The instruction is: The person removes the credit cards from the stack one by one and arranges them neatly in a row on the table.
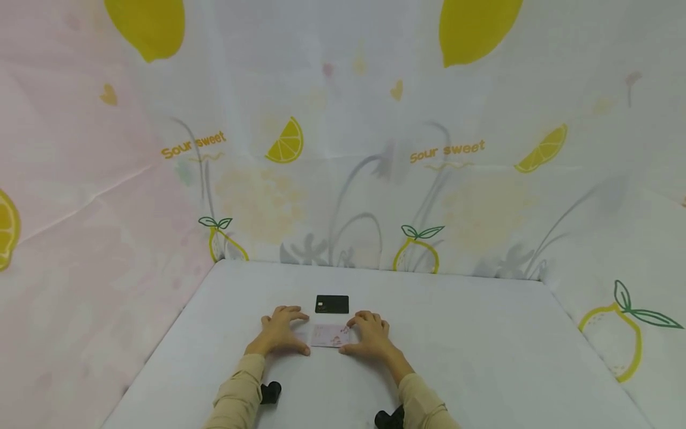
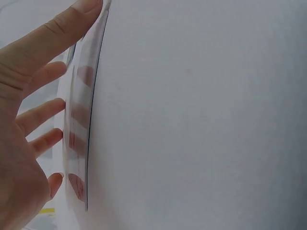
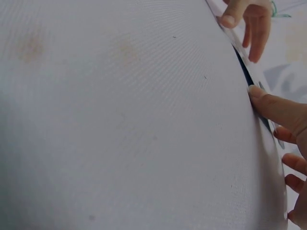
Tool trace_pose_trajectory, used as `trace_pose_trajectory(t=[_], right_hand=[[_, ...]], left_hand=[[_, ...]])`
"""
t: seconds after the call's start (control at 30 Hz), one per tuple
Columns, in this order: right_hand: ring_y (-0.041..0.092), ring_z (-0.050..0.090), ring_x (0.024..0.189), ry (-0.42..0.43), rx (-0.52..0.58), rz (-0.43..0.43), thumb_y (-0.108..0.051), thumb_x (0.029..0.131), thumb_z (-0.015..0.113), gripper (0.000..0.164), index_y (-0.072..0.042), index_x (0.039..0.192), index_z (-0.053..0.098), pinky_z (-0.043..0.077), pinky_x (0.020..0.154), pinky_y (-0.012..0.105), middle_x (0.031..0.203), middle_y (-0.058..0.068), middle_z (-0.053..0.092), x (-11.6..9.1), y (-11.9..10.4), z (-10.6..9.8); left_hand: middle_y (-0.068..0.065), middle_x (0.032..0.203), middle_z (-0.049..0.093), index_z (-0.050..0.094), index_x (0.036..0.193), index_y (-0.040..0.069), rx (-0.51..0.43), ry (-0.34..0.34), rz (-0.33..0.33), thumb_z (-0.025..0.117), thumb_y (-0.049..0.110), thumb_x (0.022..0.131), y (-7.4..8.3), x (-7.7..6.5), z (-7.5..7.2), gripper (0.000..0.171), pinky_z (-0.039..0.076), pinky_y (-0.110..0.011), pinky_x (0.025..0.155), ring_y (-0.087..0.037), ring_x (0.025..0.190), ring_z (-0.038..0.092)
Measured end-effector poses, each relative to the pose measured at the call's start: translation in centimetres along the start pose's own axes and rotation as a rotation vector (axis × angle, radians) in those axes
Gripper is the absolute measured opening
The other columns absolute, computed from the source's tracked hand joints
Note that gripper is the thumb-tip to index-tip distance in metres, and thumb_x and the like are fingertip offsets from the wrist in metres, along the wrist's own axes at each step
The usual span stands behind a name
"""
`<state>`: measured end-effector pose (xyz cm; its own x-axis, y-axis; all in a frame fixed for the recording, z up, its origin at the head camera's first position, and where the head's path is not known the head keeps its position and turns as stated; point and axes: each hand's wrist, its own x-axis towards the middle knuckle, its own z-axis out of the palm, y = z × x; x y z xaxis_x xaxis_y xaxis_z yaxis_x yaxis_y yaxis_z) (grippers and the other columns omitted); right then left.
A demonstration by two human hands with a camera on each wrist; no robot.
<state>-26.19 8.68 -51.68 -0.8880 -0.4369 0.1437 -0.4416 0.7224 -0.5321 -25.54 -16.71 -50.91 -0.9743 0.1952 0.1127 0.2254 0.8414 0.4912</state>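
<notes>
A pale card (image 1: pixel 329 336) with a red printed pattern lies on the white table between both hands. My right hand (image 1: pixel 370 336) grips its right end, index finger at the far corner and thumb at the near edge. My left hand (image 1: pixel 281 333) arches beside the left end with its fingers spread and thumb apart from them. In the left wrist view, a glossy thin sheet (image 2: pixel 81 129) with a dark edge runs alongside the left hand's fingers (image 2: pixel 43 115). From the right wrist, the right thumb (image 3: pixel 271 103) overlaps a dark edge, and the left hand appears beyond.
Just behind the pale card lies a black card (image 1: pixel 332 304) with a small light square near its left end. Black wrist-camera mounts (image 1: pixel 271 392) stick out below both forearms. A lemon-printed cloth wall (image 1: pixel 343 196) rises along the back edge and sides of the white table (image 1: pixel 471 345).
</notes>
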Motion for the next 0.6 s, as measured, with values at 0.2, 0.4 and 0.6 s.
trace_pose_trajectory(t=[0.2,0.4,0.6], right_hand=[[0.038,0.039,0.114,-0.005,0.006,0.014,-0.043,0.068,0.081,0.049,-0.014,0.103,0.062,0.025,0.089,0.062,0.124,0.016,0.049,-0.1,-0.1,0.0],[0.039,0.039,0.114,-0.006,0.038,0.004,-0.043,0.067,0.082,0.048,-0.015,0.101,0.063,0.024,0.089,0.063,0.124,0.016,0.048,-0.5,-0.4,0.1],[0.04,0.039,0.115,-0.003,0.029,-0.021,-0.044,0.067,0.081,0.048,-0.014,0.1,0.062,0.024,0.088,0.064,0.124,0.018,0.048,-1.2,-0.8,0.4]], left_hand=[[-0.014,0.133,0.052,0.071,0.103,0.017,-0.018,-0.033,0.009,0.092,0.039,0.043,-0.2,-0.2,-0.4,0.068,0.026,-0.058,0.082,-0.038,0.125,0.038],[-0.015,0.133,0.052,0.072,0.09,0.022,-0.025,-0.042,0.011,0.092,0.034,0.047,0.1,-0.4,-0.4,0.049,0.024,-0.058,0.083,-0.038,0.126,0.037],[-0.016,0.131,0.053,0.071,0.08,0.024,-0.031,-0.035,0.028,0.091,0.03,0.051,0.4,-1.0,-0.2,0.036,0.024,-0.057,0.083,-0.039,0.124,0.039]])
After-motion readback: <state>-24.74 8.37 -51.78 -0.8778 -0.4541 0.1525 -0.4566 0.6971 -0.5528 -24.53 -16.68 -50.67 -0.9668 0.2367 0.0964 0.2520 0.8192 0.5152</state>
